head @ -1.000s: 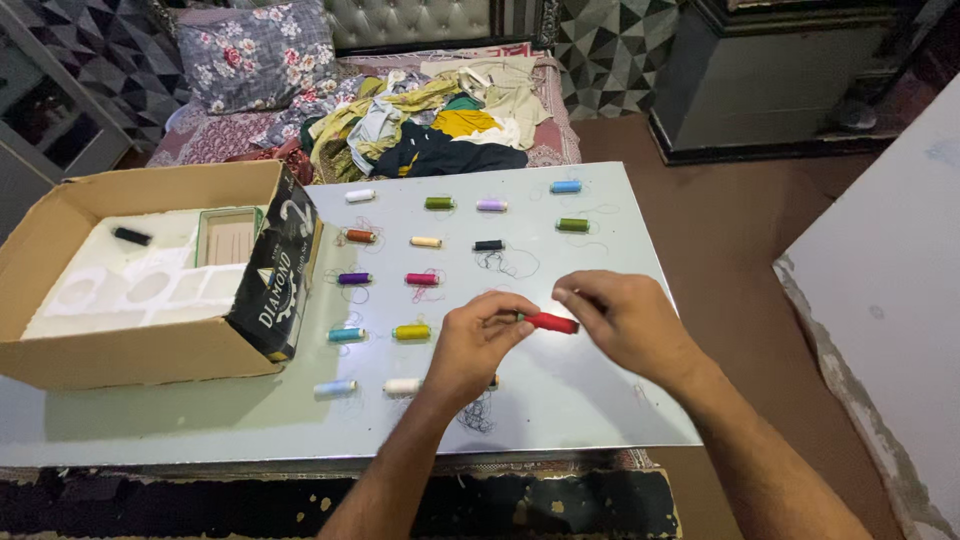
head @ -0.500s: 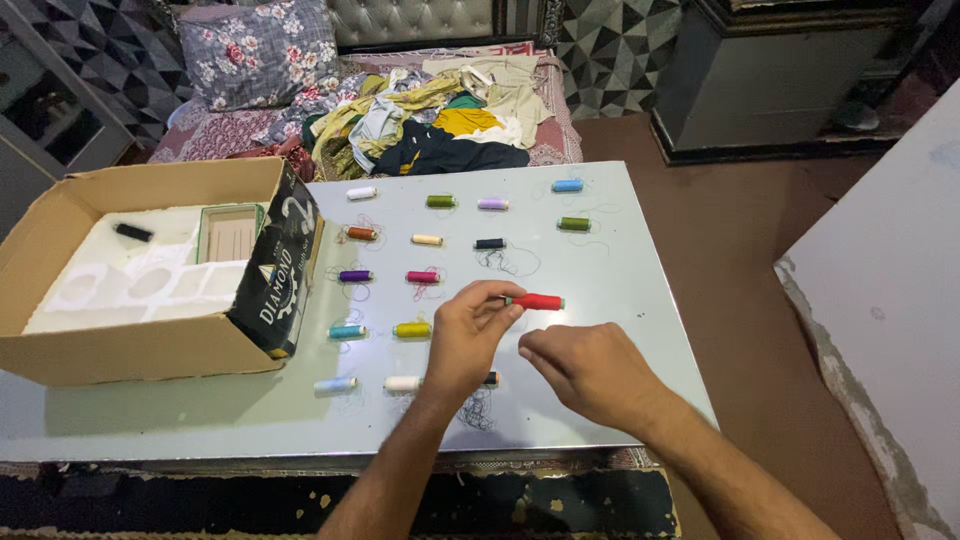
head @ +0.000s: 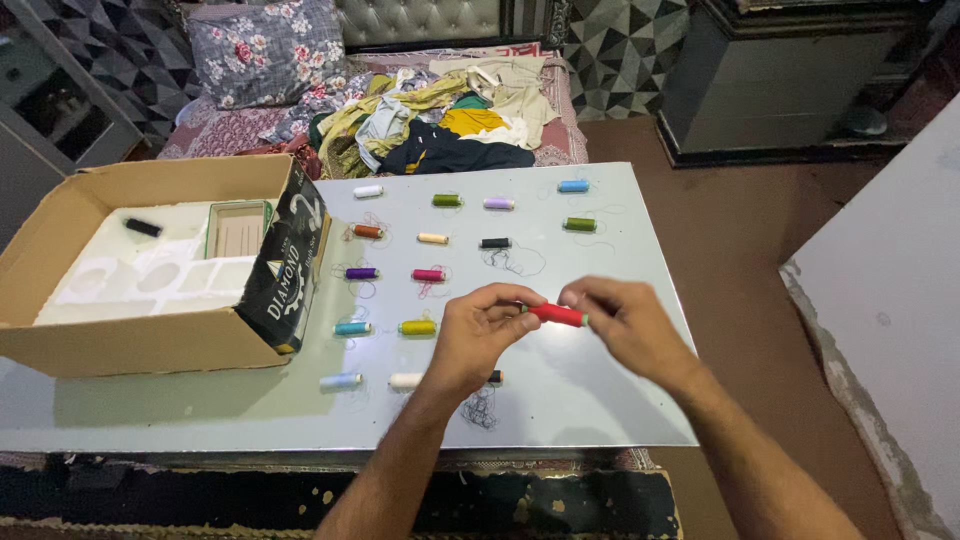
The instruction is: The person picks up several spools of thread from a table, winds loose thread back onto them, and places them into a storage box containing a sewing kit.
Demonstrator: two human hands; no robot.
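My left hand [head: 475, 340] pinches one end of a red thread spool [head: 555, 315] above the pale tabletop [head: 600, 390]. My right hand [head: 625, 325] has its fingertips closed at the spool's other end. Several more spools lie in rows on the table, among them a yellow one [head: 417, 327], a pink one [head: 428, 275] and a white one [head: 404, 381]. A dark spool [head: 494, 377] lies partly hidden behind my left hand, with loose dark thread [head: 480, 408] below it.
An open cardboard box [head: 150, 340] with a white foam insert [head: 150, 280] and a black spool [head: 143, 227] stands at the left. Behind the table a bed carries a pile of clothes [head: 450, 120] and a floral pillow [head: 270, 50]. A dark cabinet [head: 780, 80] stands at the back right.
My right hand dropped away toward me half a second ago and has now come back up to the red spool's right end. My left hand kept hold of the spool throughout.
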